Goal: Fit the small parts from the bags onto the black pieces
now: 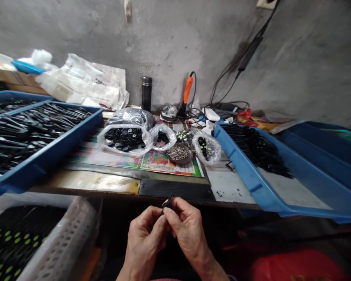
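My left hand point(144, 238) and my right hand point(188, 230) meet just below the table's front edge. Fingers and thumbs of both are pinched on a small black part point(169, 202), whose thin end points up between them; its lower end is hidden. Beyond them on the table lie an open plastic bag of black discs point(125, 138), a smaller bag of black pieces point(163, 137), a round dish of small metal screws point(179, 153) and a bag of black and yellow-green pieces point(206, 147).
A blue tray point(84, 136) of long black parts stands at left, another blue tray point(251, 177) with black parts at right. Below left is a white basket point(67, 234) of black and green pieces. A black flask point(146, 93) and an orange-handled tool point(187, 91) stand behind.
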